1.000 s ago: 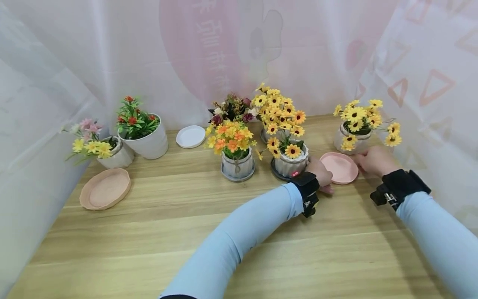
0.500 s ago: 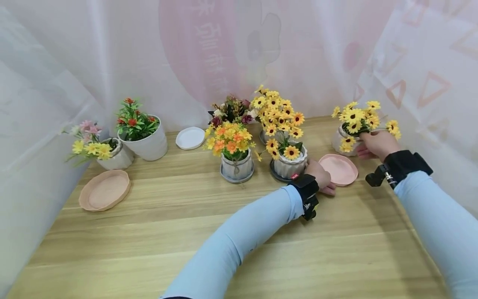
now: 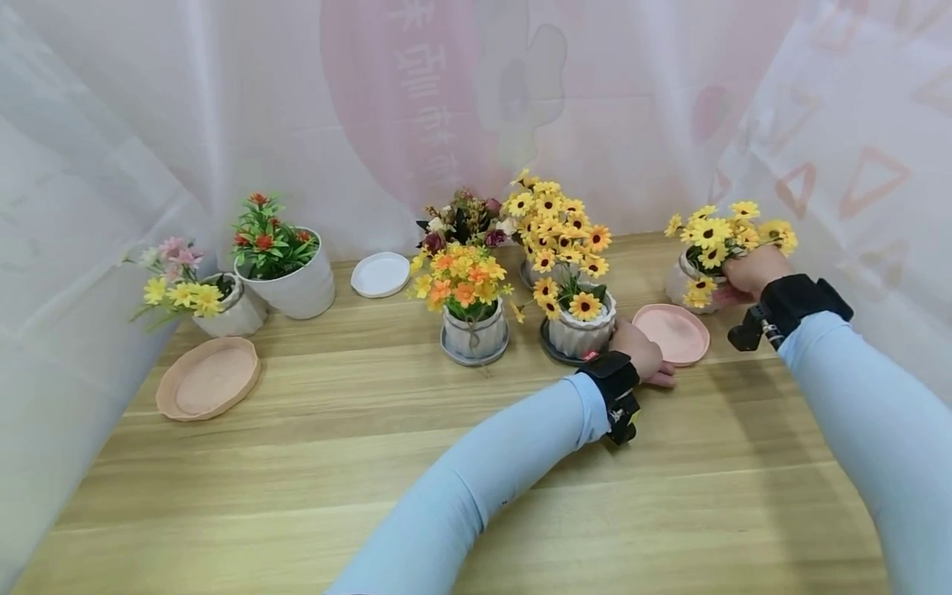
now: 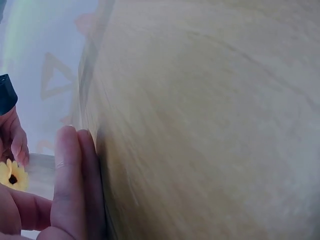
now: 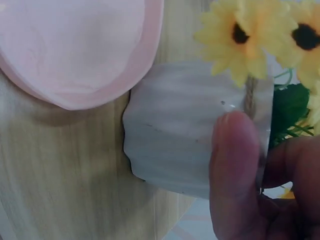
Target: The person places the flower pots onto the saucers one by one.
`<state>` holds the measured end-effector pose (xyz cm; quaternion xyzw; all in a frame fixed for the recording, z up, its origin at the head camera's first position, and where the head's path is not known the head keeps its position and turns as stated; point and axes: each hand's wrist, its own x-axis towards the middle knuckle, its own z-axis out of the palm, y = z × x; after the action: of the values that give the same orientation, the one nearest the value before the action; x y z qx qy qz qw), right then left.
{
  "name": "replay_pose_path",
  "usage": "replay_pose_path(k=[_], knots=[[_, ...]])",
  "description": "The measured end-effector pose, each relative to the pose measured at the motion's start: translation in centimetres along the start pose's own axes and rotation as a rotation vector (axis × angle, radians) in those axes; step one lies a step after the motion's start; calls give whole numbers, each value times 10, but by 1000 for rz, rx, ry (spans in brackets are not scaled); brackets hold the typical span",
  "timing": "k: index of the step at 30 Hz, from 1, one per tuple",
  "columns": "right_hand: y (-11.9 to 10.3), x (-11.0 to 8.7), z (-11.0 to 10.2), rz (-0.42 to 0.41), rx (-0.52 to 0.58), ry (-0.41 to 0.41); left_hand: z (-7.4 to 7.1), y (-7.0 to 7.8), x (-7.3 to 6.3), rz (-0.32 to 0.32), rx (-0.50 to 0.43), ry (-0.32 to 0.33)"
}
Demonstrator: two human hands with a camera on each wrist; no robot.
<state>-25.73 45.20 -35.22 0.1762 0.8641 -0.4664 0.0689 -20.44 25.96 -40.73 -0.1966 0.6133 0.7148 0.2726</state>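
My right hand [image 3: 759,271] grips the rim of a whitish fluted flowerpot [image 3: 678,281] with yellow daisies at the back right. In the right wrist view the thumb [image 5: 235,165] lies on the pot's outer wall, while the other fingers go over the rim. A pink saucer [image 3: 673,332] lies just left of and in front of this pot. Between that saucer and another daisy pot [image 3: 580,332] on a dark saucer is my left hand [image 3: 638,351]. Its fingers [image 4: 70,185] are straight and low along the table in the left wrist view, with nothing held.
An orange-flowered pot [image 3: 476,330] on a grey saucer stands mid-table, with more potted flowers [image 3: 546,215] behind. At left are a red-flowered white pot [image 3: 297,277], a pink-and-yellow-flowered pot [image 3: 236,310], a peach saucer [image 3: 208,378] and a white saucer [image 3: 380,274].
My right hand has risen from the pink saucer's right side to the flowerpot and taken hold of its rim. My left hand has stayed in nearly the same place.
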Motion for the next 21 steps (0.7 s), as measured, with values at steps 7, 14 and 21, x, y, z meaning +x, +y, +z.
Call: replay_pose_path(k=[7,14,21], knots=[[-17,-14,-12,-70,72,-39,3,-1,4,9,90,25],[-28,-42,-15,-141,1,-94,3,-1,10,-4,5,9],[-17,-62,-5,-113,-43,-119,3,0,15,-27,40,-18]])
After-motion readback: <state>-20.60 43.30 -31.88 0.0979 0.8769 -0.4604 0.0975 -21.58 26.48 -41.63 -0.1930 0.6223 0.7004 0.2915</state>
